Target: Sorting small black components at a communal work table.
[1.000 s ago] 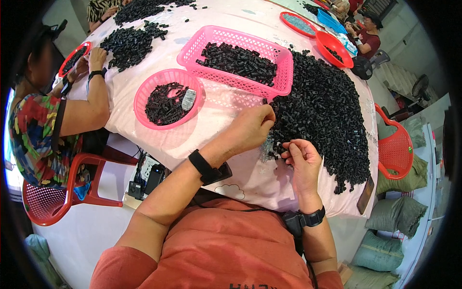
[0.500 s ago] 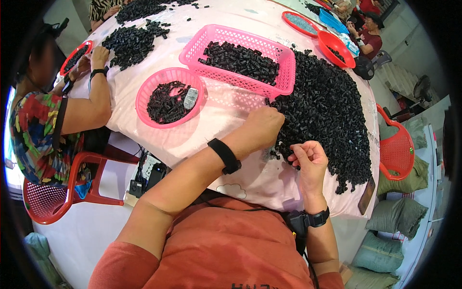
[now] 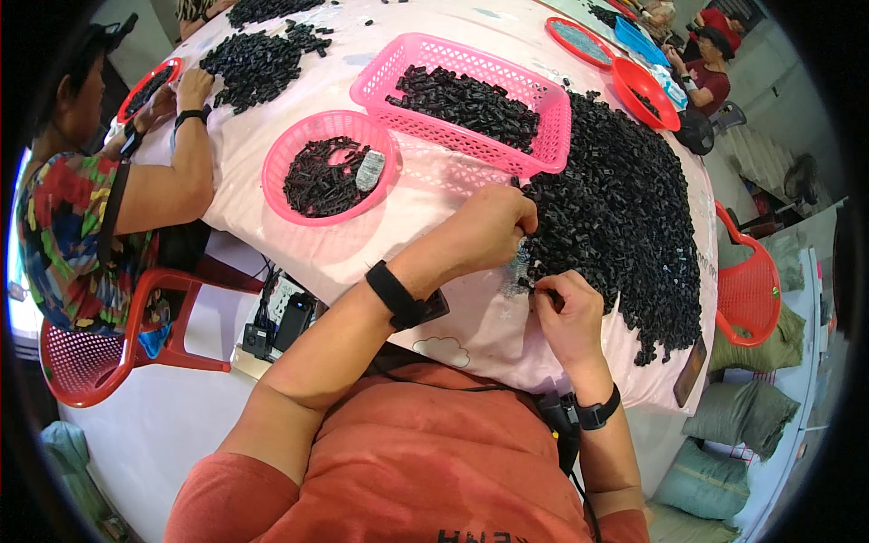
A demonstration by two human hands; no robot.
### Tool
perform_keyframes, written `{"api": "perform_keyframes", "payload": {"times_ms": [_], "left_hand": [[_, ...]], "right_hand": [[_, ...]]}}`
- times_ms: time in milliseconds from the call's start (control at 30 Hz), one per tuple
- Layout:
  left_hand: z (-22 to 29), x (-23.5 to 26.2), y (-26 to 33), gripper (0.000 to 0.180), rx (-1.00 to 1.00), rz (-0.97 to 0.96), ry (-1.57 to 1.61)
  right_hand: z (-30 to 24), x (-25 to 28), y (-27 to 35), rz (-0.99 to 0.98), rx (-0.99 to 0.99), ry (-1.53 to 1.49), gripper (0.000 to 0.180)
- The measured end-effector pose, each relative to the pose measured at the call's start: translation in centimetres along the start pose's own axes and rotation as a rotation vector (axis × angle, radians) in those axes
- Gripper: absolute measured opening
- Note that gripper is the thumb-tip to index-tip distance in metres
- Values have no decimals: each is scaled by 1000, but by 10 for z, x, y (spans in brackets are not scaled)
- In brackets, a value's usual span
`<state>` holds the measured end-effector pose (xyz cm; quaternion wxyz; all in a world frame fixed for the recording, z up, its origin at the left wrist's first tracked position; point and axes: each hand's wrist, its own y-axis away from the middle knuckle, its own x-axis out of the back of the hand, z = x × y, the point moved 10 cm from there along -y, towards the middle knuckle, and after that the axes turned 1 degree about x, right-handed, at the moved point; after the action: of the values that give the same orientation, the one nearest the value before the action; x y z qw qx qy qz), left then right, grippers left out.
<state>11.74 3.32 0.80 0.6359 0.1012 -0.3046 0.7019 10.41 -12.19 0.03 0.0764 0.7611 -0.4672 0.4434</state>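
My left hand (image 3: 493,228) is closed at the near left edge of a big heap of small black plastic pieces (image 3: 620,217). Its fingertips point down and are hidden, so whatever they grip does not show. Close beside it, my right hand (image 3: 572,315) is pinched, thumb against fingers, with a small black piece (image 3: 543,289) at the fingertips. Between the two hands lies a little pile of shiny, clear-looking bits (image 3: 518,271) on the pale cloth. Beyond my left hand stands a pink rectangular basket (image 3: 453,154) part filled with black pieces.
A round pink basket (image 3: 299,215) to the left holds thin black pieces and a grey block. A dark flat phone-like object (image 3: 690,371) rests at the right table edge. Red trays (image 3: 668,116) stand farther off. A co-worker (image 3: 81,226) sits at left; a red chair (image 3: 751,281) is right.
My right hand has shifted slightly left and its raised fingers have curled into a pinch. My left hand's fingers have turned downward, and the shiny bits show more. The view has tilted a little.
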Motion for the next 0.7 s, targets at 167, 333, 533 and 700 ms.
{"api": "perform_keyframes", "payload": {"times_ms": [167, 333, 533, 700], "left_hand": [[6, 6, 2, 15, -65, 28, 54], [11, 8, 3, 14, -101, 57, 14], [14, 13, 4, 14, -68, 75, 44], [14, 13, 3, 14, -68, 80, 57]], "right_hand": [[-8, -6, -2, -34, 50, 160, 7], [-11, -8, -3, -58, 96, 246, 6], [-12, -3, -2, -17, 97, 297, 8], [-6, 9, -3, 92, 98, 232, 8]]}}
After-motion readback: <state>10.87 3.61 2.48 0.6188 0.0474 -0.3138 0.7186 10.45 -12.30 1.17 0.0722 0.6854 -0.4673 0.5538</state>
